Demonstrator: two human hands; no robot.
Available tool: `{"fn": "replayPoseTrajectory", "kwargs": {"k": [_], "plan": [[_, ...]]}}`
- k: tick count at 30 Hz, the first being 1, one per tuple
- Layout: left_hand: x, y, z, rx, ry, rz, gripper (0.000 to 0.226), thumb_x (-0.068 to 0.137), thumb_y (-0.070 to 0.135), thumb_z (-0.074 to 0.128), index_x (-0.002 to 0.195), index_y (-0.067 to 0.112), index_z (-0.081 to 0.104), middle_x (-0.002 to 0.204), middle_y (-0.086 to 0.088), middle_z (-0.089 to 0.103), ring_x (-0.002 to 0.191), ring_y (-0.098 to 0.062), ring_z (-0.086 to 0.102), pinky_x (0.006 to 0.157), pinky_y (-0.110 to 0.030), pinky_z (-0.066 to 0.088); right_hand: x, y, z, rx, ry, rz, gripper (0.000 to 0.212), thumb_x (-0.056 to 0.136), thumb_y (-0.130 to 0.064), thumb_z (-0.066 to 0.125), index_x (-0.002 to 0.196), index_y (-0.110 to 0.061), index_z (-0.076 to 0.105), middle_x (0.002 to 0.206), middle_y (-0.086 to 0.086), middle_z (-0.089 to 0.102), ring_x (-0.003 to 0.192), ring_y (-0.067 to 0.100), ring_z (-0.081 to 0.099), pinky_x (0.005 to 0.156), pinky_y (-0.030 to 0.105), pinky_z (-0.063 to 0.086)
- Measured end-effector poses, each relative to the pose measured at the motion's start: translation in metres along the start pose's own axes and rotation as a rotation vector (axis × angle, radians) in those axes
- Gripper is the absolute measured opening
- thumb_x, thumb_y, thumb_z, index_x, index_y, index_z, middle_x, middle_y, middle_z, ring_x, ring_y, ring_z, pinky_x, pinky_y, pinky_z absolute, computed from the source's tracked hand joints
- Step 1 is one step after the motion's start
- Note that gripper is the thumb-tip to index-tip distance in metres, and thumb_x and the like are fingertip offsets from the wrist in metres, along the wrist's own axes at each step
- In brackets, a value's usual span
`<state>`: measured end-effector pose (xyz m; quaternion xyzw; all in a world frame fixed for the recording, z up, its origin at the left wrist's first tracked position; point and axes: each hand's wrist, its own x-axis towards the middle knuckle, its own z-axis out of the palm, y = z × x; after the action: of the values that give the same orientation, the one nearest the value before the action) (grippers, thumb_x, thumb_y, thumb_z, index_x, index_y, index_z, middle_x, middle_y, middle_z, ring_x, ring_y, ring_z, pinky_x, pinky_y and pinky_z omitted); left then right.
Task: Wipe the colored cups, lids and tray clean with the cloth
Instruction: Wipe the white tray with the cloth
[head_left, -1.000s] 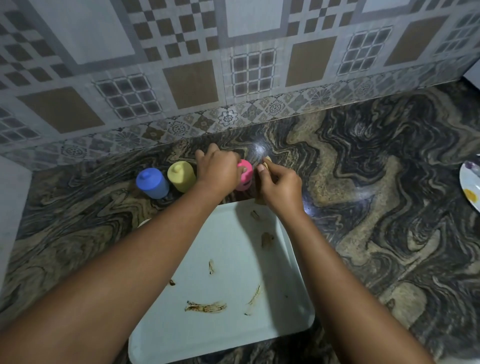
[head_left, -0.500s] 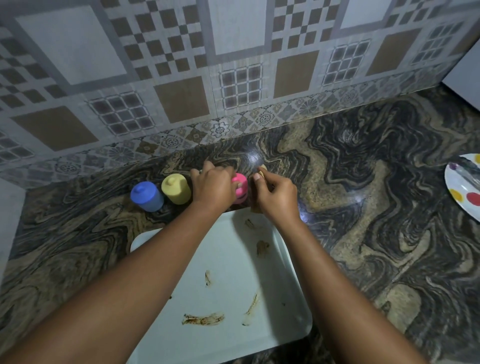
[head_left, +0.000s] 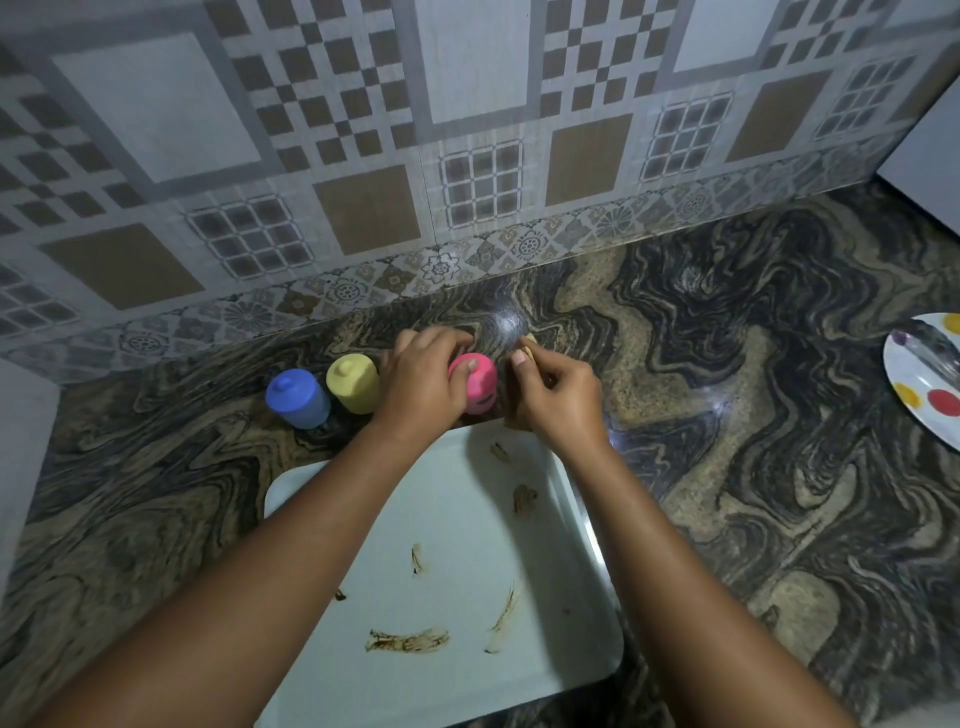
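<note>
**Head view: pink cup (head_left: 479, 383) gripped beside the cloth (head_left: 529, 344)**

Both hands meet at the far edge of the tray (head_left: 467, 525), arms reaching across it. The left hand (head_left: 421, 387) grips the pink cup, fingers curled round its side and the thumb on its lid. The cup is upright on the table (head_left: 727, 426), just past the tray's far rim. The right hand (head_left: 560, 402) is closed on a tan cloth, pinching it close against the cup's right side (most of the cloth is hidden under the fingers, so its full shape cannot be told).

To the left of the left hand stand a yellow cup (head_left: 353, 383) and then a blue cup (head_left: 297, 398). Both are lidded and upright, in a row with the pink one.

The white tray lies near the person and carries brown smears (head_left: 408, 640) in several spots. A white plate (head_left: 919, 387) with coloured dots sits well apart at the right edge. A tiled wall (head_left: 363, 156) rises behind the table.
</note>
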<state>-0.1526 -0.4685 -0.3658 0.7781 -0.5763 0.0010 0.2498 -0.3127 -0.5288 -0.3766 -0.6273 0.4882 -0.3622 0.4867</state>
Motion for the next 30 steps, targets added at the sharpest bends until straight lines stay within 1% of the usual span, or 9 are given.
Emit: {"fn": "replayPoseTrajectory", "kwargs": {"k": [4,8,10,13,15,19,22,26,30], "plan": [[-0.039,0.013,-0.029,-0.499,-0.061,-0.052,0.031,0.085,0.015,0.074,0.115,0.02,0.073,0.109,0.008,0.071,0.094,-0.01,0.062,0.082,-0.014,0.048,-0.025,-0.013,-0.004,0.171,-0.074,0.023,0.027,0.097,-0.03,0.065,0.121,-0.019,0.073,0.123,-0.004,0.072,0.117,0.004,0.064,0.1,0.036,0.055],[-0.079,0.022,-0.049,-0.685,-0.025,-0.205,0.021,0.083,0.011,0.077,0.099,0.023,0.075,0.091,0.015,0.073,0.082,0.003,0.062,0.075,-0.015,0.047,-0.061,-0.023,0.007,0.244,-0.242,0.064,0.032,0.097,-0.043,0.062,0.113,-0.02,0.077,0.092,-0.002,0.073,0.098,0.031,0.074,0.061,0.023,0.05],[-0.094,0.02,-0.062,-0.719,0.016,-0.266,0.018,0.083,0.014,0.078,0.094,0.027,0.073,0.091,0.016,0.073,0.088,0.002,0.065,0.078,-0.016,0.05,-0.079,-0.032,0.011,0.222,-0.295,0.047,0.031,0.099,-0.043,0.061,0.108,-0.019,0.078,0.079,-0.002,0.069,0.074,0.027,0.069,0.05,0.021,0.044],[-0.115,0.018,-0.083,-0.789,0.072,-0.361,0.029,0.082,0.012,0.078,0.104,0.027,0.067,0.087,0.008,0.074,0.085,0.0,0.067,0.076,-0.019,0.051,-0.103,-0.052,0.014,0.288,-0.383,0.049,0.045,0.103,-0.039,0.055,0.082,-0.004,0.074,0.061,0.021,0.061,0.053,0.028,0.059,0.044,0.028,0.038],[-0.128,0.013,-0.097,-0.773,0.104,-0.355,0.038,0.084,0.01,0.076,0.116,0.027,0.065,0.081,0.007,0.074,0.079,0.0,0.065,0.071,-0.02,0.048,-0.116,-0.061,0.016,0.313,-0.376,0.062,0.051,0.104,-0.033,0.053,0.08,0.01,0.067,0.061,0.029,0.061,0.05,0.027,0.059,0.047,0.037,0.041],[-0.153,0.003,-0.124,-0.733,0.082,-0.345,0.034,0.086,0.012,0.071,0.114,0.031,0.072,0.083,0.014,0.073,0.081,-0.012,0.064,0.082,-0.037,0.053,-0.132,-0.071,0.018,0.269,-0.399,0.013,0.015,0.095,-0.01,0.069,0.106,-0.014,0.078,0.1,0.004,0.079,0.101,0.019,0.073,0.091,0.045,0.059],[-0.169,0.004,-0.141,-0.672,0.103,-0.301,0.023,0.086,0.009,0.07,0.091,0.03,0.077,0.086,0.021,0.073,0.078,-0.001,0.062,0.073,-0.029,0.052,-0.143,-0.082,0.016,0.233,-0.423,-0.092,0.021,0.085,-0.002,0.078,0.098,-0.019,0.078,0.093,0.0,0.08,0.092,0.015,0.076,0.083,0.037,0.06],[-0.187,0.002,-0.158,-0.618,0.128,-0.246,0.013,0.087,0.018,0.072,0.088,0.03,0.074,0.084,0.02,0.07,0.074,-0.001,0.059,0.059,-0.02,0.037,-0.158,-0.098,0.011,0.207,-0.425,-0.225,0.031,0.08,-0.004,0.083,0.106,-0.019,0.076,0.093,-0.003,0.08,0.092,0.013,0.076,0.085,0.034,0.062],[-0.2,0.009,-0.175,-0.805,0.214,-0.2,0.009,0.088,0.018,0.067,0.092,0.021,0.074,0.099,0.007,0.076,0.093,-0.019,0.072,0.072,-0.042,0.059,-0.174,-0.106,0.009,0.274,-0.452,-0.272,0.018,0.082,-0.003,0.079,0.098,-0.011,0.08,0.102,0.002,0.079,0.11,0.014,0.071,0.091,0.045,0.06]]}}
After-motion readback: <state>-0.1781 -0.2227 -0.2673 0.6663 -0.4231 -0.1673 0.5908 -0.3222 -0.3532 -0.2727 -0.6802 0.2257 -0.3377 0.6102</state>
